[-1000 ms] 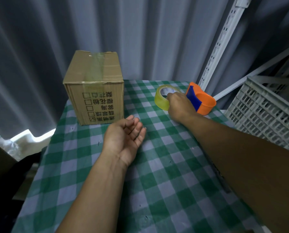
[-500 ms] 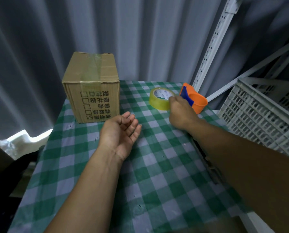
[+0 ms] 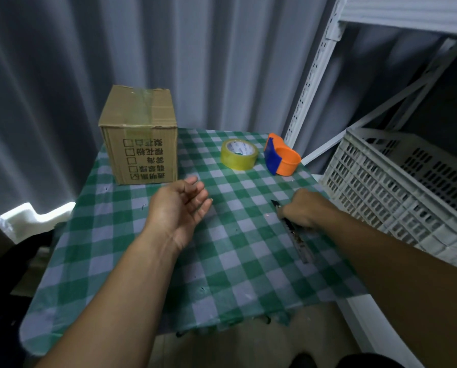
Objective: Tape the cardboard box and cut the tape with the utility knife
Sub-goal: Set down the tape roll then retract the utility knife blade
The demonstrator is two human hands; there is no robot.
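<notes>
The right hand (image 3: 303, 208) has its grip closed on the dark slim utility knife (image 3: 292, 232) lying on the green-checked bench (image 3: 222, 274). The left hand (image 3: 181, 205) hovers, grip wide and empty. The brown cardboard box (image 3: 142, 136) stands far left, the yellowish tape roll (image 3: 238, 154) well apart.

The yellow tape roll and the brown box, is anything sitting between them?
No. In the head view, only bare checked tablecloth lies between the cardboard box and the tape roll. The open left hand hovers nearer the camera, not between them.
</notes>
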